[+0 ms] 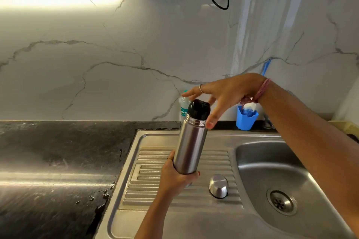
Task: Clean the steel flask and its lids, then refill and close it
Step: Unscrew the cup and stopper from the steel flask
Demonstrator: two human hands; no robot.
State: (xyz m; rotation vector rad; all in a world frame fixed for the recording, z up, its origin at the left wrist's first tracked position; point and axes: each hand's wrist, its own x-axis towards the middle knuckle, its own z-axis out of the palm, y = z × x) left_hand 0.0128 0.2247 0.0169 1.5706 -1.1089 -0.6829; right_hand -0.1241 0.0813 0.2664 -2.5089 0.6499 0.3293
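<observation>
My left hand (pixel 177 175) grips the bottom of the steel flask (pixel 191 145), held slightly tilted above the sink's ribbed drainboard (pixel 153 178). A black inner lid (pixel 199 108) sits on the flask's mouth. My right hand (pixel 219 95) hovers just over and beside that lid with fingers spread and straight; the thumb tip lies close to the flask's neck. The steel outer cap (pixel 218 186) stands upside down on the drainboard, to the right of my left hand.
The sink basin (pixel 275 161) with its drain (pixel 281 202) is to the right. A blue cup (pixel 246 119) with scrubbers and a clear plastic bottle (pixel 183 105) stand by the marble wall. Dark stone counter (pixel 58 161) spreads to the left.
</observation>
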